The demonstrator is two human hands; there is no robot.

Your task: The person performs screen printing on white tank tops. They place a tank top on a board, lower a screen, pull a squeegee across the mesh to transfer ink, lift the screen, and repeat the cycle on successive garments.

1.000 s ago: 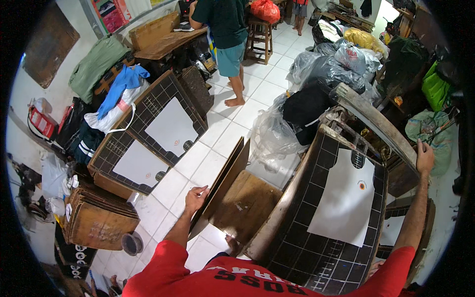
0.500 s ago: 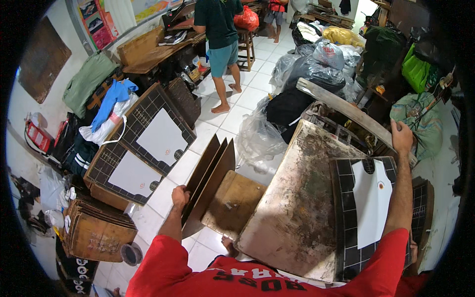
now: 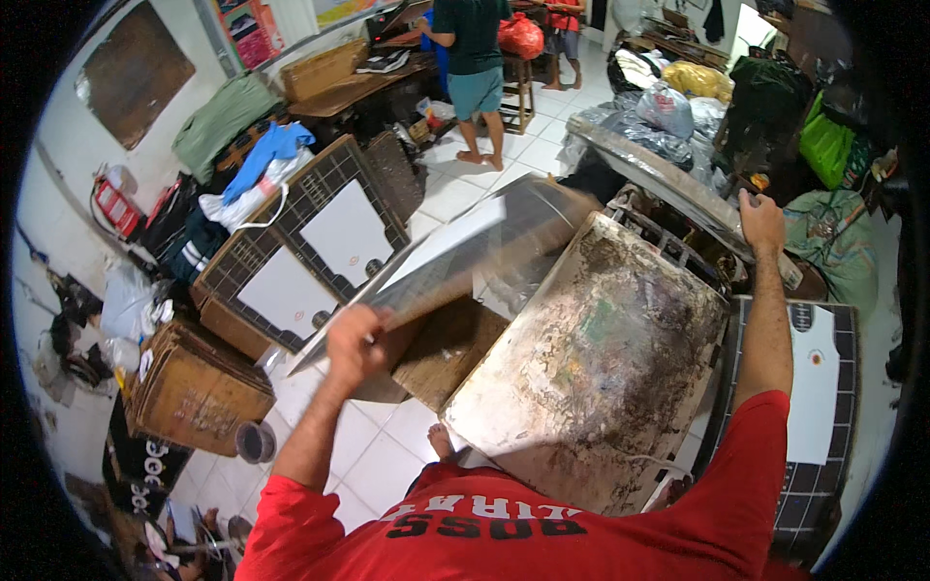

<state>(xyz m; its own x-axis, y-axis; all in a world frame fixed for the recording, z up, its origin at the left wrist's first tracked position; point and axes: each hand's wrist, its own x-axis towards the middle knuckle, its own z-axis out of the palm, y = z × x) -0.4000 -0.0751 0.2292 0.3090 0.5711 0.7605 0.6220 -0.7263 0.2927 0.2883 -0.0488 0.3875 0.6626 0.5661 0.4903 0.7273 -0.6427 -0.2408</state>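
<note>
My left hand (image 3: 354,349), blurred by motion, is closed on the near end of a dark board (image 3: 528,213). That board is tilted and smeared, and a white sheet (image 3: 446,242) shows on its face. It hangs over the left edge of a stained, peeling work table (image 3: 581,387). My right hand (image 3: 760,223) grips the near end of a long, scuffed grey slab (image 3: 668,179) raised along the table's far side. Right of the table is a black gridded board (image 3: 799,494) bearing a white cut panel (image 3: 814,387).
Two white panels lie on gridded boards (image 3: 363,184) leaning at the left. A stack of brown boards (image 3: 199,387) and a small round pot (image 3: 255,442) stand nearby. Plastic bags (image 3: 664,108) pile up beyond the table. A person (image 3: 475,68) stands barefoot on the tiles.
A board has come up from the upright group and swung toward the table in my left hand. The gridded board with the white panel has moved off the table to the right. My right hand stays on the slab.
</note>
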